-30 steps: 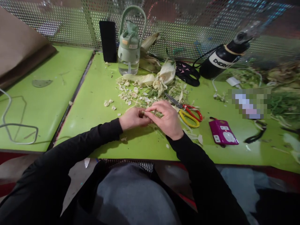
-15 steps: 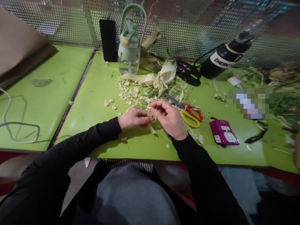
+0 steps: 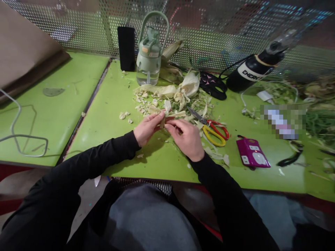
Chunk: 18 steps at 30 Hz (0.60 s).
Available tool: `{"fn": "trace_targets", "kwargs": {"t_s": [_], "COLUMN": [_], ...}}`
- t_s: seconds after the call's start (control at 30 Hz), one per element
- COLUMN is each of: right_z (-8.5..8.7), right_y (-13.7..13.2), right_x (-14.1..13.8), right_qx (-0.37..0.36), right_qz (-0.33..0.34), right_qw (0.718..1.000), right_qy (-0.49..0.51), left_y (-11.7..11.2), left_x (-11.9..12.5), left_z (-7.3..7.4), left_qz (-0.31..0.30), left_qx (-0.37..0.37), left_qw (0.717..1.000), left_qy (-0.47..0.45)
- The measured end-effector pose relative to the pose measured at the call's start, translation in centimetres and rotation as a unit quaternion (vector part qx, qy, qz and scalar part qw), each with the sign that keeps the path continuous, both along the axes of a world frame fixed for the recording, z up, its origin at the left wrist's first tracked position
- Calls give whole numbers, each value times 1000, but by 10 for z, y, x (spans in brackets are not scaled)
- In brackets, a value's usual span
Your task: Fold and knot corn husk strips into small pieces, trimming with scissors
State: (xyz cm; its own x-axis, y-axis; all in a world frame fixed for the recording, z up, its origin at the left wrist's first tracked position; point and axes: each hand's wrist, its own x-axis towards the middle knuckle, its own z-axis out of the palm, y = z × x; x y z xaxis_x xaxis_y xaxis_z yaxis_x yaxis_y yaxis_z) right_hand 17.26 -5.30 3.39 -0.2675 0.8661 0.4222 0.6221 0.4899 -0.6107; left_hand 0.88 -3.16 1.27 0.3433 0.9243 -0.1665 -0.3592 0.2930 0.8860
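My left hand (image 3: 146,128) and my right hand (image 3: 186,137) meet over the green table (image 3: 104,115), both pinched on a small pale strip of corn husk (image 3: 167,111) whose loose ends stick up between the fingertips. Just beyond the hands lies a heap of husk pieces and cut scraps (image 3: 167,96). Red and yellow scissors (image 3: 213,130) rest on the table right of my right hand, untouched.
A pale green water bottle (image 3: 149,59) and a black phone (image 3: 126,48) stand at the back by the perforated metal screen. A black bottle (image 3: 255,69) lies at the back right. A magenta device (image 3: 252,157) lies right of the scissors. White cable (image 3: 23,137) lies on the left table.
Both hands have lifted slightly and turned, raising the husk strip off the table so that its ends now stand up between the fingers. The view shifted a little.
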Motion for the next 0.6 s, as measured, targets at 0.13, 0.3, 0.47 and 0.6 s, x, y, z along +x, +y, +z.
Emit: {"fn": "trace_targets", "kwargs": {"t_s": [0.13,0.3,0.47,0.6], "right_z": [-3,-3,0,6], "right_y": [2,4,2,0], "right_x": [-3,0,-1,-1], "right_qx": [-125,-185,-199,-183], "right_qz": [-2,3,22,38], "right_qw": [991,977,975,980], "right_qy": [54,109,100,74], "left_y": [-3,3,8,9], "left_x": [1,-3,-6,-10], "left_z": [-3,0,-5,-8], "left_qz": [24,-31,-17,45], "left_qx": [55,170,218,228], "left_qw": [998,978,954,932], "left_qy": [33,114,206,277]}}
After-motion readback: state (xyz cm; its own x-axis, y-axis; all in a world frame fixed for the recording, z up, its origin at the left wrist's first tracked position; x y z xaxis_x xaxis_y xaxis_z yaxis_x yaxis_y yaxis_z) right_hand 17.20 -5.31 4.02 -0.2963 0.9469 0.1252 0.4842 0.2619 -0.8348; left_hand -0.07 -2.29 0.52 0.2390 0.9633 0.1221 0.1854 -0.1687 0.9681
